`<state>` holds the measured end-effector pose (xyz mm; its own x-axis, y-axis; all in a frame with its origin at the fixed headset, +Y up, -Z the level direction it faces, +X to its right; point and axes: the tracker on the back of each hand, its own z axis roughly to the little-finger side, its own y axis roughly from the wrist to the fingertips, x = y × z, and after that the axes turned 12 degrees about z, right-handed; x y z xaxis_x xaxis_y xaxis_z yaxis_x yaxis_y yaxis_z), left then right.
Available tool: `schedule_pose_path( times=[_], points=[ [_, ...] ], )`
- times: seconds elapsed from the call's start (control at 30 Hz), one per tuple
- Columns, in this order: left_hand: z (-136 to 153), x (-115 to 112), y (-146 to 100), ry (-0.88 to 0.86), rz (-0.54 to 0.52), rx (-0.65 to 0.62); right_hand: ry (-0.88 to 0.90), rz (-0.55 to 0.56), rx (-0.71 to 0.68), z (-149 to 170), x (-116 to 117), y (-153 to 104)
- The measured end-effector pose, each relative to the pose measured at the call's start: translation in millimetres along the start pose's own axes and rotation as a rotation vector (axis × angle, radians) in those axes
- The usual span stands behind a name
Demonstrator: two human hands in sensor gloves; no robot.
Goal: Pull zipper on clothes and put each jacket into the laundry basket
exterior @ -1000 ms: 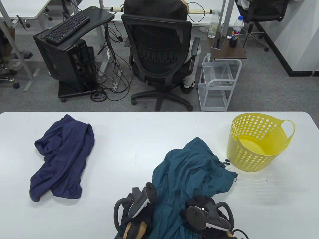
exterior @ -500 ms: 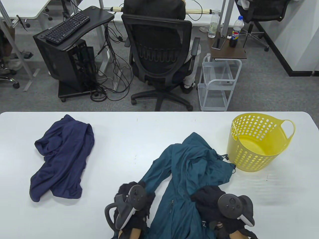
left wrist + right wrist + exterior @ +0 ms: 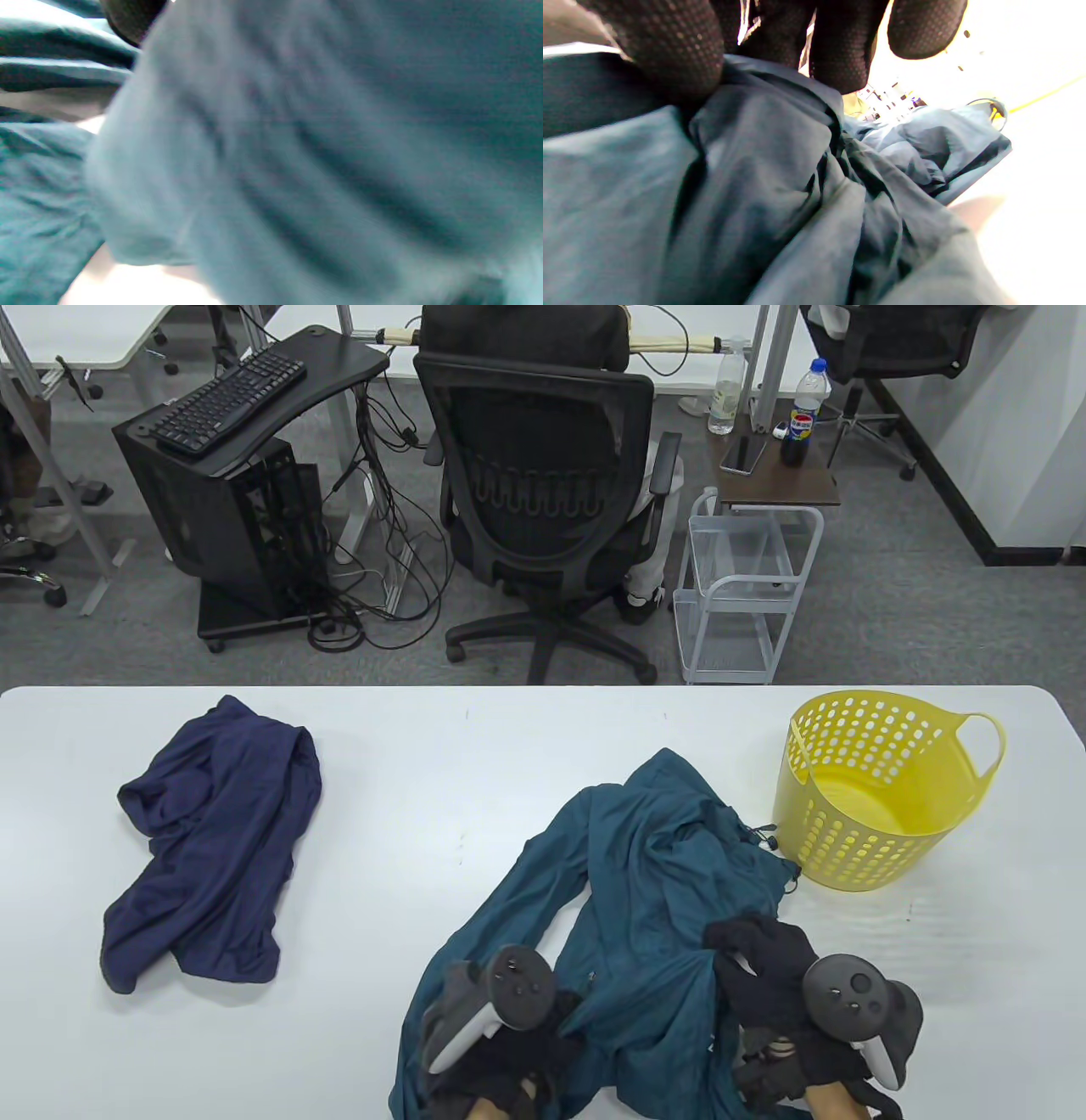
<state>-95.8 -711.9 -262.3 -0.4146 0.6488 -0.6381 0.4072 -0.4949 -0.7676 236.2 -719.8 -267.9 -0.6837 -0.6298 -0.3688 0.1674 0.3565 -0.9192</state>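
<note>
Hands (image 3: 509,1027) (image 3: 764,959) low at table edge, both gripping teal jacket (image 3: 645,882).

The table view is bright and evenly lit, sharp throughout, with glare-free white on the desk (image 3: 424,780) and only soft shadows under the basket (image 3: 882,789). Straight lines bow slightly at its edges. The left wrist view is filled with heavily blurred teal jacket (image 3: 297,148), with a blown-out white patch low on its left. In the right wrist view the fingers (image 3: 670,46) of the right grip and the cloth below them are fairly sharp; beyond them the background is overexposed.
</note>
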Motion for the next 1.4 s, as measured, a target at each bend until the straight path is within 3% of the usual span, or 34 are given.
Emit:
schedule_pose_path(
  times=[0.17, 0.3, 0.5, 0.6, 0.7, 0.77, 0.9, 1.03, 1.17, 1.2, 1.27, 1.33, 1.4],
  points=[
    [39, 24, -8, -0.382, 0.087, -0.269, 0.070, -0.013, -0.026, -6, -1, -2],
    [41, 32, -18, -0.496, 0.087, -0.433, 0.127, -0.028, -0.063, -11, 0, -4],
    [35, 30, -18, -0.481, 0.025, -0.410, 0.119, -0.019, -0.068, -9, -1, -5],
    [40, 20, -5, -0.562, 0.047, -0.333, 0.203, -0.052, -0.190, -23, -6, -11],
    [43, 7, 13, -0.597, 0.127, -0.276, 0.270, -0.219, -0.374, -54, 6, -26],
    [42, -3, 22, -0.624, 0.203, -0.277, 0.191, -0.334, -0.446, -73, 26, -39],
    [34, -15, 28, -0.580, 0.278, -0.283, -0.056, -0.374, -0.507, -88, 56, -55],
    [25, -20, 30, -0.376, 0.241, -0.178, -0.081, -0.538, -0.437, -74, 72, -55],
    [14, -33, 32, -0.012, 0.367, 0.013, -0.128, -0.911, -0.278, -50, 98, -61],
    [11, -33, 31, 0.027, 0.337, 0.042, -0.144, -0.935, -0.280, -50, 100, -62],
    [6, -26, 25, 0.054, 0.175, 0.070, -0.129, -0.922, -0.337, -54, 99, -64],
    [4, -15, 18, 0.058, -0.020, 0.079, -0.079, -1.065, -0.330, -56, 102, -70],
    [3, -11, 14, 0.072, -0.126, 0.096, -0.027, -1.160, -0.337, -59, 106, -76]
  ],
)
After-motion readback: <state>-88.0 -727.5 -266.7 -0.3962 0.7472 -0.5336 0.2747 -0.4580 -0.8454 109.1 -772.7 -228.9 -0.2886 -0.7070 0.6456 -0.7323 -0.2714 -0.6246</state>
